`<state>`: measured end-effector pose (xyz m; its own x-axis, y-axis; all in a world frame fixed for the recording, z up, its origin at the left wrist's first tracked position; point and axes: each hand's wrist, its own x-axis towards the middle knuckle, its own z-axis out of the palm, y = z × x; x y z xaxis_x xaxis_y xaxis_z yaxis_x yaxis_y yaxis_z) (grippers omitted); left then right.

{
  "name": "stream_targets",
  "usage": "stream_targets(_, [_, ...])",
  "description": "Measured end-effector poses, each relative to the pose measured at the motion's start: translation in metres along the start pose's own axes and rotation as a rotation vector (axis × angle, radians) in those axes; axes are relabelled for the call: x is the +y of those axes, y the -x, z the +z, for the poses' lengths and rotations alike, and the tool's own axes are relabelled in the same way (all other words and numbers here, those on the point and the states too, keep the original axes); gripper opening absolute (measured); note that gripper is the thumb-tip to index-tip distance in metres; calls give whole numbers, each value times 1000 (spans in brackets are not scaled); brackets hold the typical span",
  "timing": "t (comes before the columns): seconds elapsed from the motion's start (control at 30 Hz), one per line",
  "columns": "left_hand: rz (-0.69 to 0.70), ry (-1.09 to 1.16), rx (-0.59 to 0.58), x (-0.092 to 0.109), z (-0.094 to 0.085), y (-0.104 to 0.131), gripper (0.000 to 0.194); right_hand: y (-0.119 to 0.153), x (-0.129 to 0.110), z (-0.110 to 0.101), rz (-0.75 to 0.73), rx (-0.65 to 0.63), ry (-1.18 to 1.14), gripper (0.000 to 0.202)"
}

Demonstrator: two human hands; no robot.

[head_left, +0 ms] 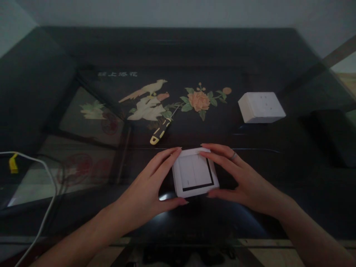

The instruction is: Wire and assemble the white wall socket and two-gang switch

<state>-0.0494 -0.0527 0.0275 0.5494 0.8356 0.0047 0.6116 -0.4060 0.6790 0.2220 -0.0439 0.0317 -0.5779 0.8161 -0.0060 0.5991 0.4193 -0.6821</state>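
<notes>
A square white switch panel (194, 170) with a dark line along two inner edges is held between both hands near the table's front. My left hand (155, 181) grips its left side, thumb at the lower corner and fingers at the upper one. On the right side, my right hand (236, 178), with a ring on one finger, holds it in the same way, fingertips on the top edge. Just beyond the panel lies a screwdriver (160, 131) with a black and yellow handle, its shaft pointing away to the right.
A white box (263, 107) sits at the right on the glossy black table (172, 48), which bears a bird and flower picture. A white cable (51, 174) with a yellow tag runs down the left. A dark block-like object (333, 135) is at the far right.
</notes>
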Motion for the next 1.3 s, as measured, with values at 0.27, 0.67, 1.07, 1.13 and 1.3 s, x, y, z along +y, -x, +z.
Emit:
stream_targets(0.27, [73, 95, 17, -4, 5, -7, 98, 9, 3, 2, -20, 29, 103, 72])
stream_targets(0.67, [48, 127, -57, -6, -3, -10, 94, 12, -4, 9, 15, 48, 190, 73])
stream_targets(1.07, [22, 115, -71, -8, -3, -11, 94, 8, -10, 11, 42, 78, 182, 82])
stream_targets(1.13, [19, 103, -83, -8, -4, -10, 94, 7, -10, 11, 51, 87, 156, 83])
stream_targets(1.3, [9, 109, -83, -6, -4, -10, 92, 6, -10, 12, 99, 109, 68, 81])
